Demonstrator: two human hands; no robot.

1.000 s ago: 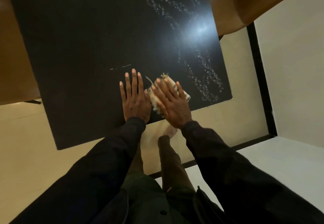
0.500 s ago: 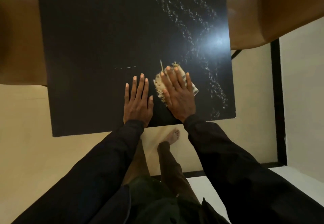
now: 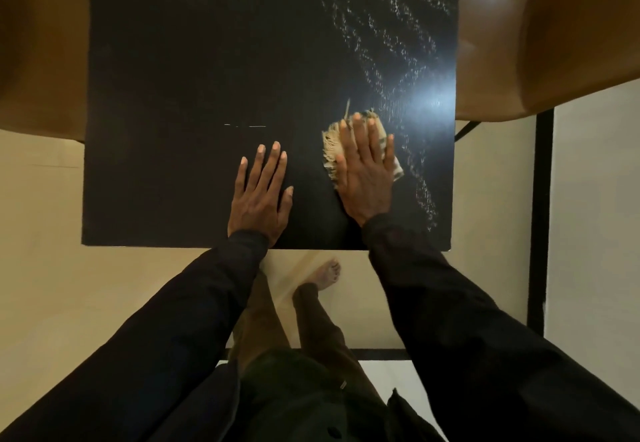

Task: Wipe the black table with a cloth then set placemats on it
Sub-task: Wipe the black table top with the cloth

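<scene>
A frayed, fringed beige cloth (image 3: 330, 151) is pressed flat onto the smooth black square tabletop (image 3: 194, 61), toward its near right corner, by the right grip (image 3: 365, 173), fingers straight and together, while the left grip (image 3: 259, 196) is laid flat beside it, fingers slightly spread.

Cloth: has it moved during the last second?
Yes. Under the right hand, the cloth slid away from the near edge of the table, almost level with the white scratch.

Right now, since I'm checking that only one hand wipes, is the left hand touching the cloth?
Apart. The head view shows bare black table between the left hand and the cloth, which the right hand presses.
</scene>
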